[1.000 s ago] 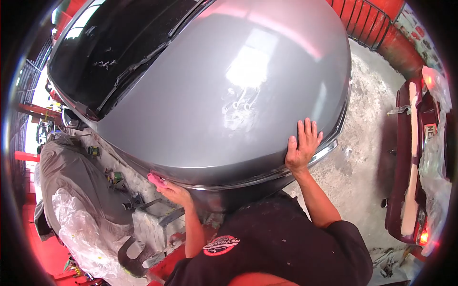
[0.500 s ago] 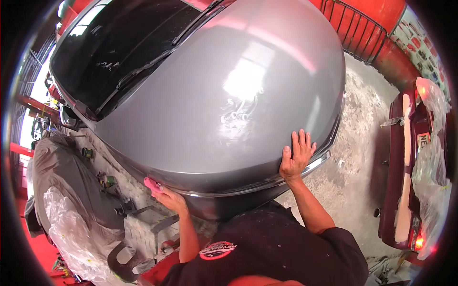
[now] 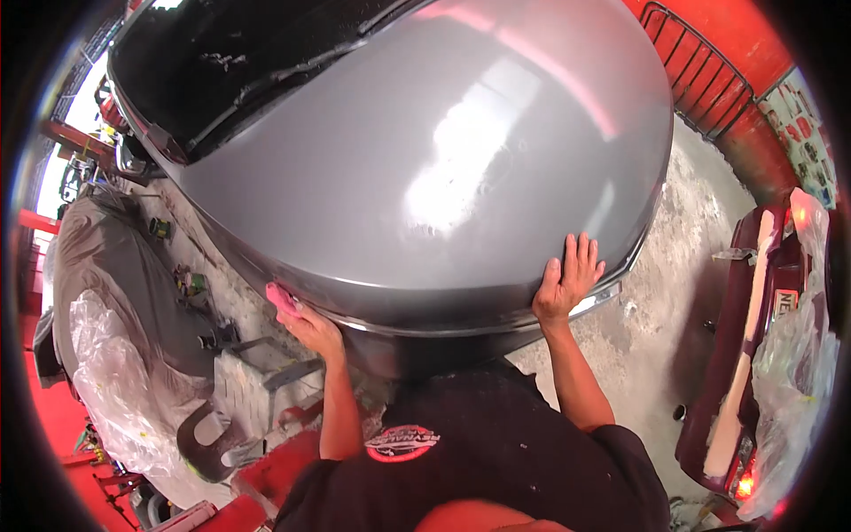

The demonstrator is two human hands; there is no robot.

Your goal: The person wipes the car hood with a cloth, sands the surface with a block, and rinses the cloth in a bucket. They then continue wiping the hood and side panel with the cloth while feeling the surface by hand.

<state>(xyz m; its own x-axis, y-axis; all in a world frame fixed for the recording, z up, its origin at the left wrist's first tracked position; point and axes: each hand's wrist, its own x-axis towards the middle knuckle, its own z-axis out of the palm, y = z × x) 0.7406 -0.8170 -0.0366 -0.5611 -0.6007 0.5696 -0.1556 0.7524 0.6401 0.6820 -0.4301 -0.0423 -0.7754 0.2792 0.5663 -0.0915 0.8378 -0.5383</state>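
Note:
A grey car hood point(image 3: 355, 213) fills the middle of the view, glossy, with a bright light reflection across it. My left hand point(image 3: 312, 330) is at the hood's front left edge, its fingers closed on a small pink cloth point(image 3: 284, 299); the exact kind of cloth is hard to make out. My right hand point(image 3: 569, 279) lies flat on the hood's front right corner, fingers stretched out, holding nothing. Below the hood's lip runs a shiny trim strip point(image 3: 425, 332). The dark windshield point(image 3: 239, 62) is at the upper left.
At right stands a dark red bumper point(image 3: 722, 355) with a beige strip, partly under clear plastic point(image 3: 793, 381). On the left are a grey-covered object point(image 3: 124, 275), more plastic sheeting point(image 3: 115, 372) and a grey step stool point(image 3: 244, 381). A black metal railing point(image 3: 700, 75) is behind.
My view has shifted and turned slightly, so the car sits higher in it. The reflection has moved over the hood's whitish smears. Both hands stay at the front edge, the cloth still in the left.

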